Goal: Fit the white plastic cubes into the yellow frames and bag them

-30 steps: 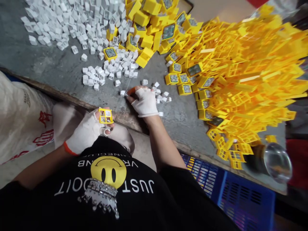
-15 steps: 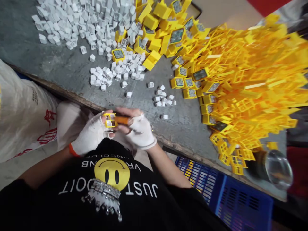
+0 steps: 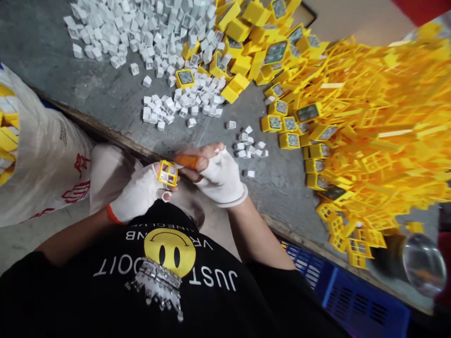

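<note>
My left hand (image 3: pixel 137 193), in a white fingerless glove with an orange cuff, is closed on a small yellow frame (image 3: pixel 168 173) divided by a crossbar. White shows in some of the frame's openings. In my right hand (image 3: pixel 222 178), gloved in white too, is an orange-handled tool (image 3: pixel 188 161); its working end is blurred and cannot be made out. The right fingers wrap round the handle just above and right of the frame. Both hands are in front of the bench edge, close to the shirt.
Small hollow white cubes (image 3: pixel 151 33) are heaped on the grey bench (image 3: pixel 102 101). Yellow boxes with grey panels (image 3: pixel 273 123) and a large pile of yellow frames (image 3: pixel 384 136) lie to the right. A white sack (image 3: pixel 52 155) stands left; a blue crate (image 3: pixel 362 300) is below the bench.
My right hand with the orange-handled tool has moved up and to the right. The yellow frame has tilted in my left hand. The whole view has shifted slightly.
</note>
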A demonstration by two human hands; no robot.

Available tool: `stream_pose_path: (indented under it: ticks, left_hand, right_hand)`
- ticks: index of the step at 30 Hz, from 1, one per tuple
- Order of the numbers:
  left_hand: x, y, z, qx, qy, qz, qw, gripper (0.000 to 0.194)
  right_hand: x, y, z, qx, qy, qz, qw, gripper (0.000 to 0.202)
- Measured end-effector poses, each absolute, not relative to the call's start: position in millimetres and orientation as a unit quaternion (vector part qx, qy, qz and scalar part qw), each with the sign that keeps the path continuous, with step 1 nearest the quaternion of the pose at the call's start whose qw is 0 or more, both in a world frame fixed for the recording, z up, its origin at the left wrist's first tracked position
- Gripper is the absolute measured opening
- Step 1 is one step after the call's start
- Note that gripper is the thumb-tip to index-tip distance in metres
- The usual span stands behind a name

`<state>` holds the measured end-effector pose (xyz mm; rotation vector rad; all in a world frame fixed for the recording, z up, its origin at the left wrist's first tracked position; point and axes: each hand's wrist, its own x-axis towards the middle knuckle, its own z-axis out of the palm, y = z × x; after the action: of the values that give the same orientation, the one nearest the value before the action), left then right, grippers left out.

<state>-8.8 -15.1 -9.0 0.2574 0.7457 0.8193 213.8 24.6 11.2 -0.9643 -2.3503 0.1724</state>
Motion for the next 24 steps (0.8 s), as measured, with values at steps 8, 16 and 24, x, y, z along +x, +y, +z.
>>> stream_pose_path:
  ticks: [8,16,24]
  left_hand:
    - [-9,-20,-11,0.131,0.296,0.329,0.887,0.03]
    - [-23,-20,-21,0.162,0.292,0.238,0.912,0.029]
    - [-28,-19,-10,0.147,0.312,0.226,0.911,0.035]
  right_hand:
    - [204,5,9,-0.285,-0.904,0.052,0.314,0.033]
    - [209,9,4,-0.219,-0.908,0.102,0.341,0.027]
    - [214,20,18,-0.197,-0.919,0.135,0.313,0.031]
